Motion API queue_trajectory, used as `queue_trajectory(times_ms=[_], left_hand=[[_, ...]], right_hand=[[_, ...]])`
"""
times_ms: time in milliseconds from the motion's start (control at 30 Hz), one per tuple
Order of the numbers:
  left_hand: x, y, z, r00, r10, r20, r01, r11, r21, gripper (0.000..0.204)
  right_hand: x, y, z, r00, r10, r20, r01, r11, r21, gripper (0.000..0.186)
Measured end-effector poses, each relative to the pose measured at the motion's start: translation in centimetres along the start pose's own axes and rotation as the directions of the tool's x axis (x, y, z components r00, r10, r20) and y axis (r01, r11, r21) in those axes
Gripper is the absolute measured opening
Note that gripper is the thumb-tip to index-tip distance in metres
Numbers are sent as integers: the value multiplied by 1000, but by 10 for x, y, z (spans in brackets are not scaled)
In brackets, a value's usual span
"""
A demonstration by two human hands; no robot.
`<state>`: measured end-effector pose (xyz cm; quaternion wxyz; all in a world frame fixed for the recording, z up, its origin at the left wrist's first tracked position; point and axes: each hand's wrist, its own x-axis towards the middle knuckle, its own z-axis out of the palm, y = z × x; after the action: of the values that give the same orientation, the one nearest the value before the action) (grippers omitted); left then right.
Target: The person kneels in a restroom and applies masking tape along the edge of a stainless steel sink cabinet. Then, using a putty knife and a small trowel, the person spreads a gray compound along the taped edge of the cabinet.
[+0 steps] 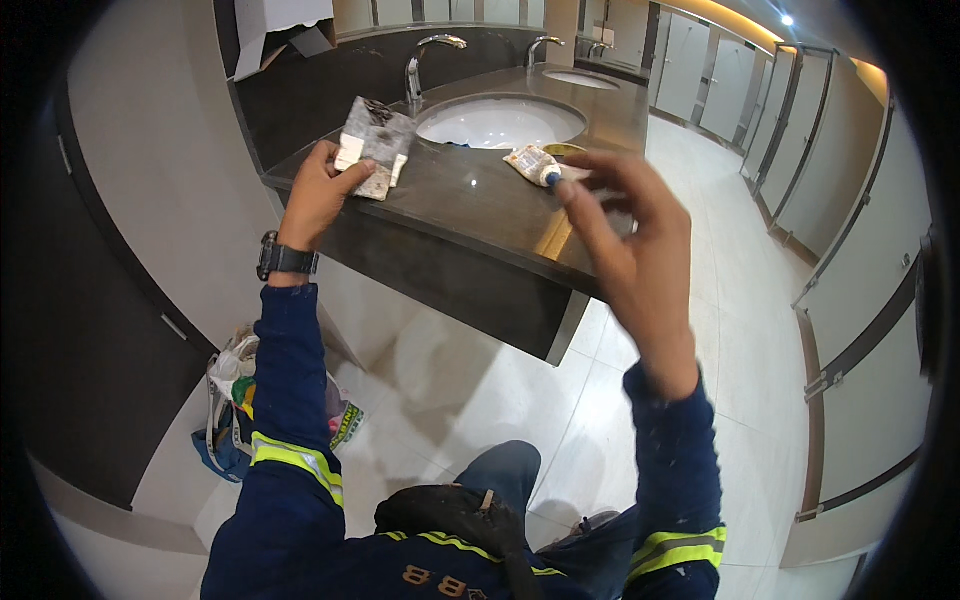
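My left hand [316,202] is closed on a flat, grey-and-white smeared piece [374,135] with dark patches, held up over the counter's left front edge. Whether it is a sheet or a folded packet I cannot make out. Pale strips show at its lower part. My right hand [645,245] is over the counter's right side, thumb and fingers apart. Just beyond its fingertips is a crumpled, stained white tube [530,163] with a blue cap [551,176]. Behind those fingers, part of a yellowish ring-shaped roll [563,149] shows; the rest is hidden.
The dark counter [450,205] bears a white basin [500,122] with a chrome faucet [413,72], and a second basin [582,78] beyond. Bags [232,400] lie on the floor at left. Cubicle doors [875,240] line the right. A white box [285,25] stands at upper left.
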<state>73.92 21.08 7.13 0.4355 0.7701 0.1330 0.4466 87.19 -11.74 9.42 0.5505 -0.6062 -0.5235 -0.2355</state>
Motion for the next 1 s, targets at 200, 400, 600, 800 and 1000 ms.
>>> queue_trajectory(times_ms=[200,400,600,800,1000], left_hand=[[-93,70,63,986,60,-156,-117,914,-389,30],[-178,88,136,999,23,-24,-33,771,-637,36],[-202,79,158,996,86,13,-61,794,-605,34],[-206,78,154,999,-13,-43,-19,745,-667,29],[-205,68,152,997,64,-42,-75,717,-693,49]], right_hand=[[-53,-36,18,969,245,40,-248,950,192,37],[-89,-39,24,867,483,119,-490,787,375,40],[-114,-38,8,729,665,163,-565,450,692,36],[-135,-34,-30,697,700,156,-657,535,531,36],[-136,-29,-52,707,695,127,-667,596,448,30]])
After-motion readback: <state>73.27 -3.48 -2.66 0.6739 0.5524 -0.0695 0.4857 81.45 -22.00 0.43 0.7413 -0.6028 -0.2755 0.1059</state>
